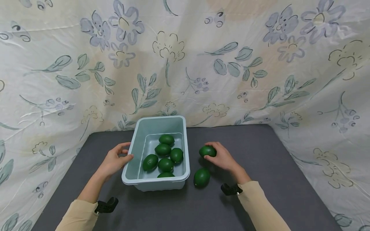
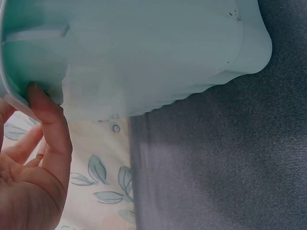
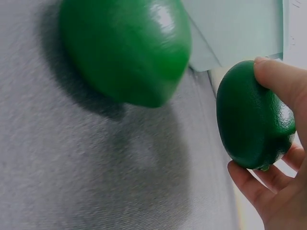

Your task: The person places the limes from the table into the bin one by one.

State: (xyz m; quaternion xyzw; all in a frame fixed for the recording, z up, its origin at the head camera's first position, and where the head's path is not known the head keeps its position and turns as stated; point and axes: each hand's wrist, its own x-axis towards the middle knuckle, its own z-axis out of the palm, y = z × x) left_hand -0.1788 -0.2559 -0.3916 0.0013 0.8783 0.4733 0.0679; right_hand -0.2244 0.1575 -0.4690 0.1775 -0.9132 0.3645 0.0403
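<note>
A pale blue-green plastic bin (image 1: pixel 158 180) stands on the table with several green limes (image 1: pixel 163 149) lying in it. My left hand (image 1: pixel 115 159) is at the bin's left rim, and the left wrist view shows that hand (image 2: pixel 41 158) pinching the rim between thumb and fingers. To the right of the bin, my right hand (image 1: pixel 222 156) grips a lime (image 1: pixel 207 151) between thumb and fingers. In the right wrist view this lime (image 3: pixel 247 115) appears raised off the table. Another lime (image 1: pixel 202 178) lies on the table between the bin and my right forearm.
The dark grey tabletop (image 1: pixel 162 211) runs back to a hanging floral cloth (image 1: pixel 185 70), which also closes off both sides. Each wrist wears a black strap (image 1: pixel 106 205) over a beige sleeve. The bin's far end stands close to the cloth.
</note>
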